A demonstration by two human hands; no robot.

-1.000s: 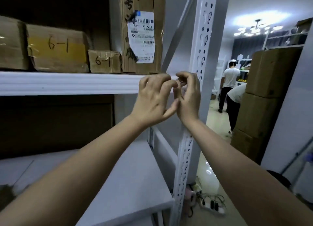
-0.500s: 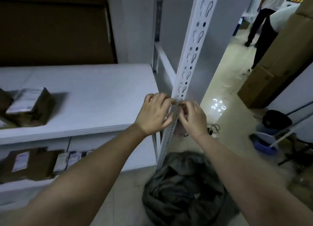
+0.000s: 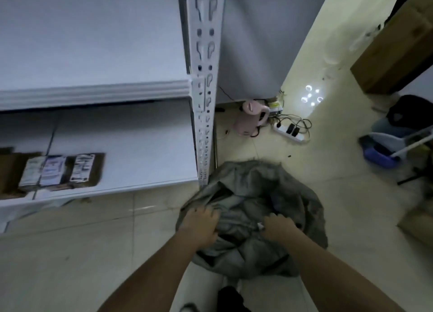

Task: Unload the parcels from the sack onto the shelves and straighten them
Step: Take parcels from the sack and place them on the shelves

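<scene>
Two hands: both are down on the grey sack point(image 3: 255, 208), which sits slumped on the pale tiled floor point(image 3: 70, 253) just in front of the foot of the white shelf post point(image 3: 204, 82)
Left hand point(image 3: 200, 225): lies on the left edge of the sack's mouth, fingers curled over a fold of the cloth and gripping it
Right hand point(image 3: 278, 227): on the right side of the mouth, fingers bent into the cloth; it seems to be pinching the fabric, though blur hides the fingertips
Sack: crumpled and partly open between the hands, with dark folds inside; what lies in it cannot be made out
Parcels point(image 3: 58, 171): a few brown ones with white labels lie flat, side by side, at the left of the lower shelf point(image 3: 140, 148), well apart from the sack
Upper shelf point(image 3: 93, 42): a white board, joined to the post at its right corner
Floor to the right: a pink kettle point(image 3: 251, 117) beside a white power strip point(image 3: 289, 131) with black plugs and tangled cords; further right a blue dustpan point(image 3: 379, 155), and a brown cardboard box point(image 3: 398, 42) at the top corner
Bottom edge: a dark shoe point(image 3: 230, 299) shows between the forearms
</scene>
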